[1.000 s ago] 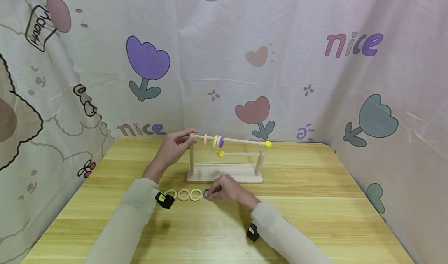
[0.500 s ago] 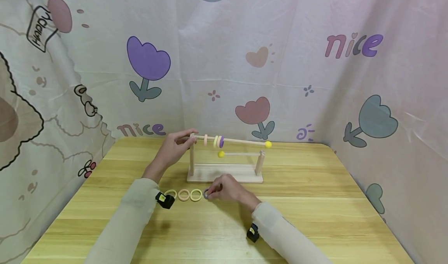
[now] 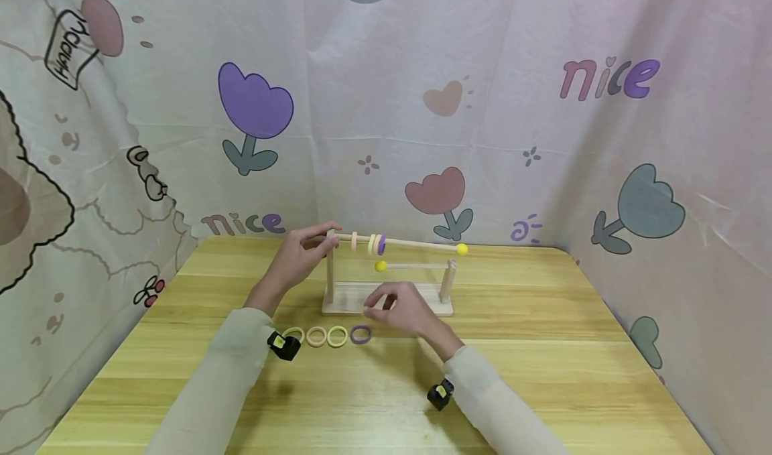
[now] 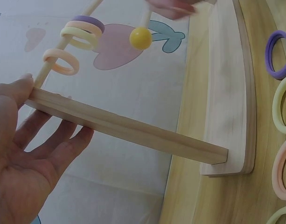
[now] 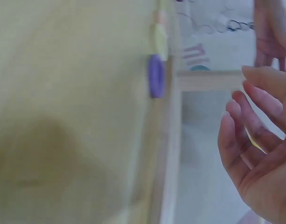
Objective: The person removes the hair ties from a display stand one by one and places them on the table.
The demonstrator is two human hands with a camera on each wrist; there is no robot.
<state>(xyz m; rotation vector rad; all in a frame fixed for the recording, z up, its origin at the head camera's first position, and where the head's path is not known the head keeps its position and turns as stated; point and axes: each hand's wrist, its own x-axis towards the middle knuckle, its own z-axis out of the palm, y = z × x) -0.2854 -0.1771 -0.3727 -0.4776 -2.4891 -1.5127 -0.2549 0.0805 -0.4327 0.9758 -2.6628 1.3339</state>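
Observation:
My left hand (image 3: 295, 257) grips the top of the left post (image 4: 133, 128) of a wooden stand (image 3: 346, 299), thumb on one side and fingers on the other. Pink, yellow and purple hair ties (image 3: 382, 244) hang on the stand's upper rod (image 3: 422, 244), near that hand. In front of the stand, a row of hair ties lies on the table, with a purple hair tie (image 4: 269, 58) at its right end. My right hand (image 3: 401, 307) is above and right of that one, before the base, fingers loosely bent with nothing between them.
A shorter lower rod (image 3: 416, 265) with a yellow ball end (image 3: 380, 266) points left from the right post (image 3: 448, 281). Another yellow ball (image 3: 462, 249) caps the upper rod. A printed cloth (image 3: 362, 106) hangs behind the wooden table (image 3: 543, 348).
My right hand has let go of the purple hair tie on the table and moved up and to the right, towards the stand. My left hand stays on the post.

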